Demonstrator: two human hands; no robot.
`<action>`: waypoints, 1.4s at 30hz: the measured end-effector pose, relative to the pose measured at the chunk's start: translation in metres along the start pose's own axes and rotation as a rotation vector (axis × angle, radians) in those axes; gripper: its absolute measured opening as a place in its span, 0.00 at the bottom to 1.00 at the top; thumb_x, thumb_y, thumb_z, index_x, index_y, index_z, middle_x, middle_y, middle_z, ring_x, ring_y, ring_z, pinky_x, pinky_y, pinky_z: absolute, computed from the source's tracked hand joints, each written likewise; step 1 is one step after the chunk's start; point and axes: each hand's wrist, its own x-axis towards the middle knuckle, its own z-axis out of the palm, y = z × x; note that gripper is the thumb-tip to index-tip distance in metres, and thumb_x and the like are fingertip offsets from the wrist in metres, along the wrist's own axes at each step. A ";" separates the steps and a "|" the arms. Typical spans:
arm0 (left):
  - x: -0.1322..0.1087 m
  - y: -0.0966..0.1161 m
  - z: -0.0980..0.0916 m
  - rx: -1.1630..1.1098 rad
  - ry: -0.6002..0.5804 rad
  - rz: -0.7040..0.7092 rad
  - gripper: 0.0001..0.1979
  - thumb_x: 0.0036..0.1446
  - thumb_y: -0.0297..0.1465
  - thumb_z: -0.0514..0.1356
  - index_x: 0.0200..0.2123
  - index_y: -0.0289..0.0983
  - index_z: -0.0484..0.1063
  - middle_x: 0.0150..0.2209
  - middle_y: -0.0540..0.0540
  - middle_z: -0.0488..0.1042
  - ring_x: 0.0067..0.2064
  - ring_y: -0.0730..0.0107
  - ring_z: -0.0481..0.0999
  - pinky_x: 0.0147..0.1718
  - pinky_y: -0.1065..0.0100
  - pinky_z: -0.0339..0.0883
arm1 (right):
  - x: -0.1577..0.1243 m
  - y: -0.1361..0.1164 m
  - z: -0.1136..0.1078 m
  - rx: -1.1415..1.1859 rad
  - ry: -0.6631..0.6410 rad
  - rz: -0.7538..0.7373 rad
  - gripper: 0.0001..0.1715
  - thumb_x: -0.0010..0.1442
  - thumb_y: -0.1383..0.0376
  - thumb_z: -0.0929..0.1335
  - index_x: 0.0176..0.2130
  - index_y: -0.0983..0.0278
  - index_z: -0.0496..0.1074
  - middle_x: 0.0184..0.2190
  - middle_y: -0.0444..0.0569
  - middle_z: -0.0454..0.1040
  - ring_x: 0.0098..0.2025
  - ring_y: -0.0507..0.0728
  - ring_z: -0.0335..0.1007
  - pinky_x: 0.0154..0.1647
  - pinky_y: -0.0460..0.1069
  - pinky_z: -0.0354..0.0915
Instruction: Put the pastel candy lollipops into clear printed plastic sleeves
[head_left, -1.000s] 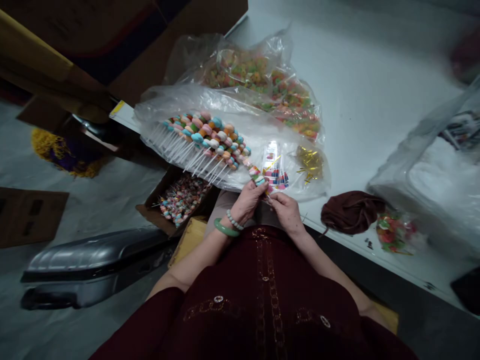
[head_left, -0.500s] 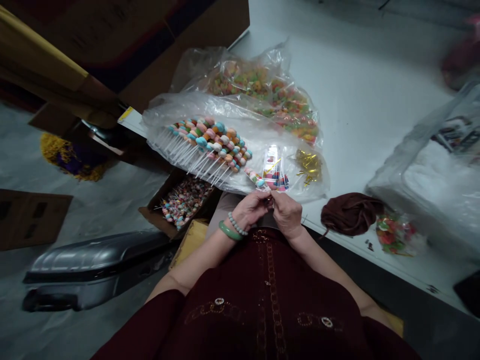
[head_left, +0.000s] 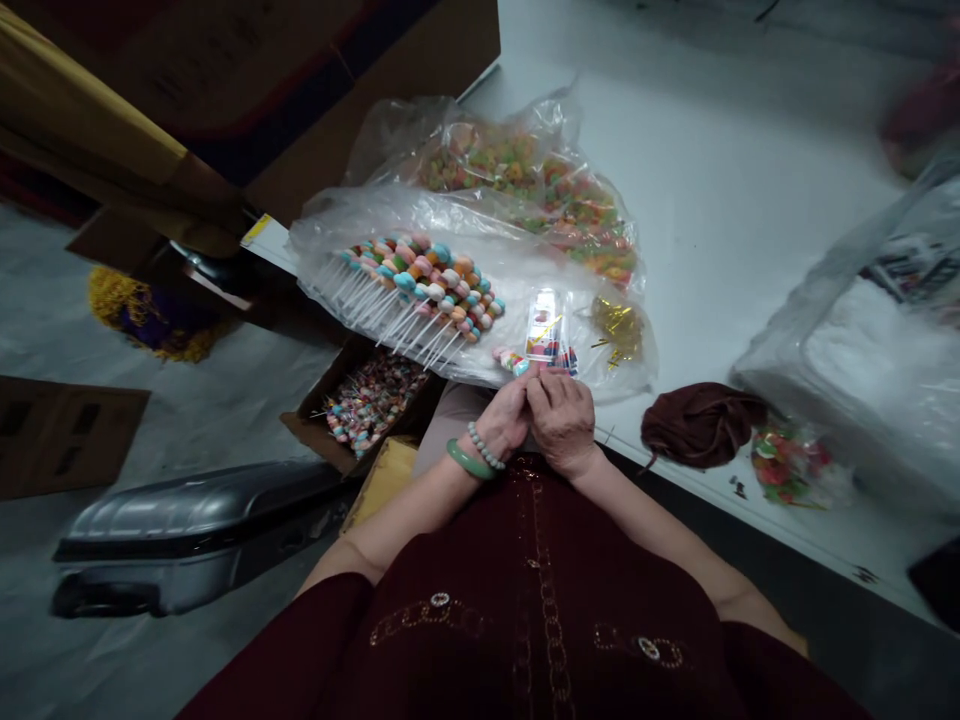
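Note:
My left hand (head_left: 508, 412), with a bead bracelet and a green bangle at its wrist, is closed in a pinch at the table edge. From its fingertips a candy skewer (head_left: 511, 361) of pastel pieces points up and left, its lower end hidden by my fingers. My right hand (head_left: 561, 415) presses against the left, fingers curled; what they pinch is hidden. Just beyond lie printed clear wrappers (head_left: 543, 320) and a bunch of gold twist ties (head_left: 621, 325). To the left, a pile of candy skewers (head_left: 427, 285) rests on clear plastic, white sticks toward me.
Behind is a bag of gummy candy (head_left: 517, 165). A box of wrapped candy (head_left: 371, 400) stands below the table's left edge, near a grey suitcase (head_left: 187, 530). On the right lie a brown cloth (head_left: 701, 425), a small candy bag (head_left: 795, 465) and a large plastic bag (head_left: 862, 340).
My right hand has turned, its back and fingers now lying closer over the left fingertips. The candy skewer has shifted slightly toward me.

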 end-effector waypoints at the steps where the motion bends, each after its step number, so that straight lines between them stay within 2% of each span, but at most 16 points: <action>1: 0.000 -0.001 0.000 -0.007 -0.029 -0.011 0.18 0.66 0.34 0.50 0.35 0.31 0.77 0.29 0.45 0.75 0.33 0.74 0.74 0.39 0.72 0.70 | 0.004 0.001 0.000 0.139 -0.037 0.112 0.11 0.65 0.69 0.63 0.38 0.65 0.75 0.35 0.54 0.77 0.39 0.57 0.68 0.43 0.52 0.62; 5: -0.004 0.000 -0.009 0.058 -0.108 -0.001 0.14 0.58 0.39 0.61 0.39 0.34 0.78 0.32 0.46 0.75 0.31 0.74 0.73 0.35 0.72 0.68 | 0.015 0.010 0.006 0.815 -0.167 0.584 0.20 0.65 0.60 0.61 0.26 0.63 0.73 0.22 0.43 0.71 0.26 0.51 0.62 0.29 0.44 0.64; 9: -0.018 0.011 -0.021 0.352 -0.256 0.050 0.18 0.49 0.41 0.69 0.40 0.35 0.79 0.34 0.43 0.77 0.38 0.69 0.74 0.41 0.69 0.67 | 0.006 0.020 0.009 1.353 -0.367 0.809 0.16 0.61 0.56 0.66 0.26 0.62 0.70 0.16 0.38 0.63 0.16 0.48 0.51 0.19 0.44 0.60; 11: -0.024 0.017 -0.024 0.511 -0.311 0.074 0.17 0.49 0.41 0.69 0.37 0.35 0.80 0.34 0.42 0.77 0.42 0.65 0.75 0.48 0.66 0.65 | -0.002 0.025 0.006 1.507 -0.471 0.914 0.13 0.56 0.56 0.70 0.26 0.62 0.70 0.17 0.39 0.64 0.16 0.48 0.54 0.20 0.45 0.60; 13: -0.029 0.021 -0.025 0.607 -0.274 0.191 0.15 0.51 0.42 0.67 0.30 0.35 0.79 0.34 0.42 0.77 0.44 0.64 0.75 0.50 0.66 0.63 | -0.005 0.028 0.001 1.337 -0.407 0.925 0.11 0.53 0.58 0.71 0.26 0.62 0.70 0.21 0.43 0.69 0.22 0.51 0.63 0.24 0.46 0.64; 16: -0.031 0.023 -0.022 0.634 -0.189 0.243 0.20 0.52 0.46 0.65 0.23 0.33 0.74 0.30 0.42 0.77 0.36 0.68 0.75 0.42 0.68 0.66 | 0.005 0.026 -0.005 1.033 -0.137 0.827 0.10 0.53 0.59 0.70 0.37 0.60 0.73 0.33 0.47 0.77 0.37 0.56 0.73 0.37 0.50 0.69; 18: -0.030 0.021 -0.020 0.633 -0.208 0.068 0.22 0.49 0.48 0.66 0.23 0.33 0.73 0.25 0.43 0.74 0.27 0.69 0.73 0.33 0.67 0.67 | 0.019 0.021 -0.002 1.132 -0.110 0.788 0.20 0.52 0.58 0.70 0.45 0.59 0.71 0.38 0.47 0.77 0.41 0.57 0.74 0.40 0.52 0.70; 20: -0.028 0.017 -0.019 0.642 -0.170 -0.028 0.22 0.48 0.48 0.66 0.25 0.32 0.74 0.19 0.46 0.71 0.20 0.72 0.69 0.24 0.69 0.63 | 0.034 0.015 0.008 1.330 -0.098 0.835 0.21 0.48 0.59 0.72 0.43 0.60 0.70 0.36 0.46 0.77 0.37 0.56 0.74 0.39 0.51 0.70; 21: -0.027 0.016 -0.019 0.652 -0.095 0.016 0.20 0.48 0.46 0.66 0.27 0.32 0.75 0.18 0.48 0.69 0.19 0.73 0.67 0.22 0.70 0.60 | 0.040 0.012 0.014 1.383 -0.042 0.886 0.21 0.46 0.60 0.73 0.41 0.61 0.69 0.34 0.45 0.76 0.35 0.55 0.74 0.38 0.50 0.70; 23: -0.025 0.015 -0.024 0.696 0.133 0.250 0.15 0.50 0.42 0.65 0.29 0.34 0.76 0.16 0.52 0.66 0.17 0.75 0.64 0.20 0.72 0.56 | 0.049 0.010 0.026 1.375 0.086 0.968 0.21 0.43 0.61 0.74 0.37 0.61 0.67 0.32 0.43 0.75 0.32 0.52 0.72 0.36 0.49 0.68; 25: -0.024 0.016 -0.031 0.778 0.324 0.509 0.10 0.50 0.37 0.65 0.29 0.36 0.77 0.17 0.53 0.66 0.19 0.76 0.63 0.22 0.72 0.56 | 0.056 0.014 0.035 1.300 0.022 0.950 0.19 0.45 0.58 0.74 0.36 0.62 0.68 0.30 0.42 0.74 0.29 0.52 0.70 0.33 0.48 0.67; 28: -0.023 0.023 -0.044 0.869 0.411 0.707 0.07 0.51 0.34 0.64 0.25 0.37 0.74 0.19 0.54 0.66 0.22 0.78 0.63 0.24 0.74 0.54 | 0.068 0.037 0.041 1.004 -0.174 0.751 0.16 0.59 0.53 0.65 0.37 0.62 0.72 0.28 0.45 0.73 0.28 0.54 0.68 0.32 0.50 0.65; 30: -0.022 0.027 -0.050 0.817 0.387 0.650 0.10 0.52 0.35 0.62 0.22 0.37 0.71 0.17 0.54 0.63 0.20 0.78 0.59 0.21 0.73 0.51 | 0.078 0.060 0.043 0.617 -0.146 0.529 0.13 0.61 0.61 0.63 0.39 0.63 0.75 0.33 0.50 0.74 0.35 0.57 0.68 0.38 0.51 0.63; 33: -0.019 0.031 -0.052 0.665 0.343 0.496 0.12 0.53 0.37 0.61 0.22 0.37 0.67 0.13 0.56 0.59 0.16 0.79 0.54 0.18 0.73 0.44 | 0.093 0.089 0.050 0.198 -0.240 0.243 0.12 0.58 0.69 0.65 0.38 0.63 0.78 0.34 0.53 0.73 0.41 0.60 0.65 0.43 0.52 0.60; 37: -0.018 0.033 -0.049 0.545 0.351 0.431 0.13 0.51 0.36 0.61 0.21 0.37 0.64 0.13 0.56 0.56 0.15 0.81 0.51 0.17 0.73 0.39 | 0.105 0.102 0.061 0.008 -0.360 0.113 0.12 0.58 0.72 0.64 0.32 0.64 0.77 0.31 0.54 0.71 0.39 0.60 0.63 0.41 0.52 0.58; 42: -0.018 0.036 -0.047 0.491 0.382 0.422 0.12 0.51 0.35 0.61 0.21 0.37 0.65 0.12 0.57 0.55 0.14 0.82 0.50 0.15 0.74 0.38 | 0.105 0.099 0.056 -0.074 -0.352 0.072 0.12 0.57 0.74 0.61 0.32 0.66 0.73 0.34 0.58 0.73 0.39 0.62 0.63 0.42 0.54 0.59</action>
